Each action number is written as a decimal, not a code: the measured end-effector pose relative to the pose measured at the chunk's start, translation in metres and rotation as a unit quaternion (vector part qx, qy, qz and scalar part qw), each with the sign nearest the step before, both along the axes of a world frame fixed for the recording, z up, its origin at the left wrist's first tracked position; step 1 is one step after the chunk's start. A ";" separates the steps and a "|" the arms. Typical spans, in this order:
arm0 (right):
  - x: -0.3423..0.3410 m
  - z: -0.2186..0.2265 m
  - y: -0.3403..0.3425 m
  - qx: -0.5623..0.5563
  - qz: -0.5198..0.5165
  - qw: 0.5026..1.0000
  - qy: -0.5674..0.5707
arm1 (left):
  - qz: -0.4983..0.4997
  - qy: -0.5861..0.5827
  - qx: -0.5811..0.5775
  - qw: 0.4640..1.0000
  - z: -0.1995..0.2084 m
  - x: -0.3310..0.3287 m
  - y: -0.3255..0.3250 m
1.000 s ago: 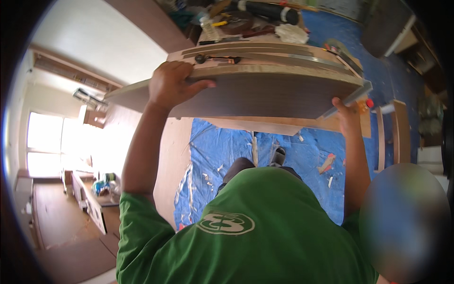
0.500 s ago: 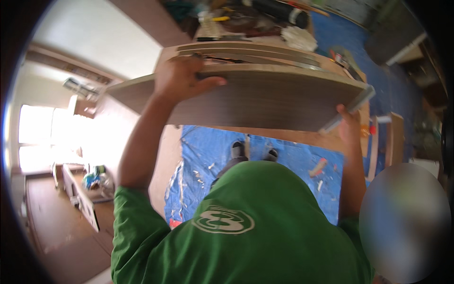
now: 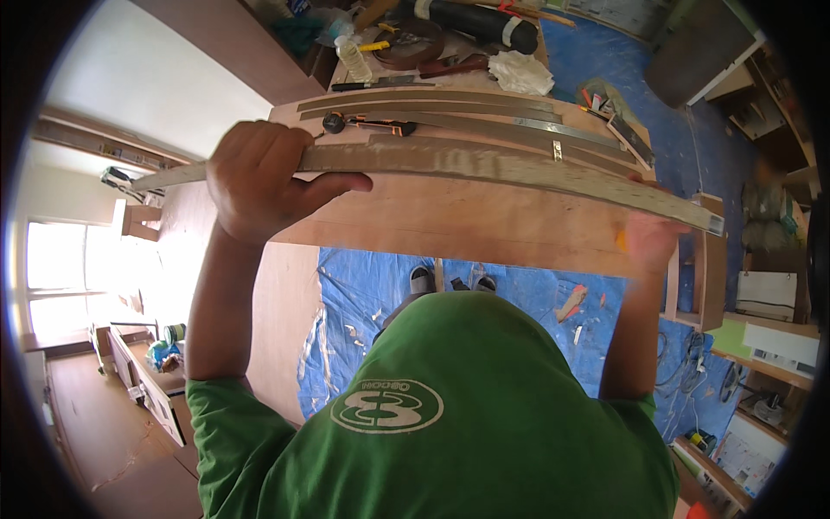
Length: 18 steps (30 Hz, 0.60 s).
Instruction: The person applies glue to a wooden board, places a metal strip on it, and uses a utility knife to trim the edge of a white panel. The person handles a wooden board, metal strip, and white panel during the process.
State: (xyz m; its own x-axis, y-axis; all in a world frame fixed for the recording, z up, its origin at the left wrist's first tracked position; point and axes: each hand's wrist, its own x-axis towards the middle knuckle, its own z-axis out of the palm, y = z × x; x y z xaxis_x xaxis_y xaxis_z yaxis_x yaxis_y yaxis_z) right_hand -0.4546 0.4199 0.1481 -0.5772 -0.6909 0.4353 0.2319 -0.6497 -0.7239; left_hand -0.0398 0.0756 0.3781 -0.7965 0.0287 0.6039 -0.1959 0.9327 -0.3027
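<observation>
A long wooden board [image 3: 484,166] stands on its narrow edge across the plywood worktable [image 3: 432,221], its pale, rough top edge facing up. My left hand [image 3: 259,177] is wrapped over the board toward its left end, thumb lying along the near side. Near the right end, my right hand [image 3: 653,240] holds the board from the near side; it is slightly blurred and its fingers are partly hidden behind the board. Just beyond the board lie an orange-and-black utility knife [image 3: 385,127], a steel ruler [image 3: 558,129] and several thin brown strips [image 3: 432,95].
At the back are a plastic bottle [image 3: 351,59], a black roll [image 3: 480,24] and crumpled white paper [image 3: 521,73]. An open wooden frame [image 3: 711,285] stands right of the table. Blue sheeting [image 3: 510,316] covers the floor around my feet. A white-edged panel [image 3: 156,389] is at the left.
The board has tipped from showing its broad brown face to showing mainly its narrow edge. My left hand has moved left and nearer, and the strips and knife behind show more fully.
</observation>
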 end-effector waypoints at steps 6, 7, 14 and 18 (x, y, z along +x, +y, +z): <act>0.010 -0.016 -0.020 0.003 -0.090 0.994 0.059 | 0.000 0.024 0.044 0.999 -0.061 -0.008 -0.001; 0.008 -0.021 -0.016 0.012 -0.086 0.995 0.053 | 0.003 0.024 0.049 0.999 -0.065 -0.008 0.005; 0.021 -0.054 0.009 0.087 -0.060 0.994 -0.026 | -0.003 0.006 0.125 0.992 -0.094 0.007 0.029; 0.023 -0.072 0.012 0.100 -0.092 0.991 -0.007 | 0.011 -0.014 0.136 0.990 -0.102 0.003 0.030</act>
